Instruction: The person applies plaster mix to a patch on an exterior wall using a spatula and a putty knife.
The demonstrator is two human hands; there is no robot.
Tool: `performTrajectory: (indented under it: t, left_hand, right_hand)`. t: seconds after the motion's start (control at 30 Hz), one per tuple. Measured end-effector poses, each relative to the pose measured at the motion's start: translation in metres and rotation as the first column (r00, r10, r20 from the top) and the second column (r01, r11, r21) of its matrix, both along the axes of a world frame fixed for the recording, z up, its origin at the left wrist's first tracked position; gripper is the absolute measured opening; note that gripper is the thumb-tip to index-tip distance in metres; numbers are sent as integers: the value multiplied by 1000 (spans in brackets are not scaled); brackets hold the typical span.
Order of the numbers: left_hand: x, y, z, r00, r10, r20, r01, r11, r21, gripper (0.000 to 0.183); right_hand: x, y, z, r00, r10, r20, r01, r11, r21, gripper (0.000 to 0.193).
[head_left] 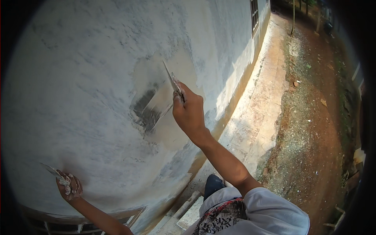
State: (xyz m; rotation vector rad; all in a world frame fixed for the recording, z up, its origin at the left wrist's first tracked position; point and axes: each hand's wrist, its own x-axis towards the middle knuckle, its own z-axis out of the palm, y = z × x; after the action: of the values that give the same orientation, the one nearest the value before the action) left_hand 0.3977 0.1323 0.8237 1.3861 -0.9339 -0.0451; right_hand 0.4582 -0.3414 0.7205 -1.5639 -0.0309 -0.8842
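My right hand (190,113) is closed round a putty knife (170,78), whose thin blade is seen nearly edge-on close to the painted wall (86,86). Behind it spreads a damp beige patch of filler (182,64), with a bare dark grey area (145,102) inside it. At the lower left, my left hand (70,190) grips a second flat blade (51,170), like another putty knife. White putty is smeared over the fingers of that hand. Its handle is hidden in my grasp. Whether the right blade touches the wall, I cannot tell.
A paved walkway (260,105) runs along the wall's foot, bordered by gravel and reddish dirt (321,129). One barred window (254,15) is at the top right, another (78,228) at the lower left. Pale slabs (191,216) lie near my legs.
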Motion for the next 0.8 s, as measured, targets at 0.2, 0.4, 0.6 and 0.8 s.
performTrajectory:
  t: [0.2, 0.4, 0.6, 0.8]
  left_hand:
    - [7, -10, 3, 996, -68, 56, 63, 994, 84, 33]
    - [7, -14, 8, 983, -178, 44, 172, 978, 116, 37]
    - [5, -17, 5, 997, -77, -27, 78, 997, 22, 22]
    - [4, 2, 5, 991, -109, -80, 113, 992, 47, 46]
  right_hand:
    - [33, 108, -56, 999, -32, -7, 30, 968, -250, 53]
    - [-47, 115, -59, 947, 300, 116, -272, 940, -206, 51]
    - [19, -32, -64, 962, 267, 64, -266, 848, 459, 26]
    - [41, -74, -83, 957, 290, 15, -249, 795, 553, 26]
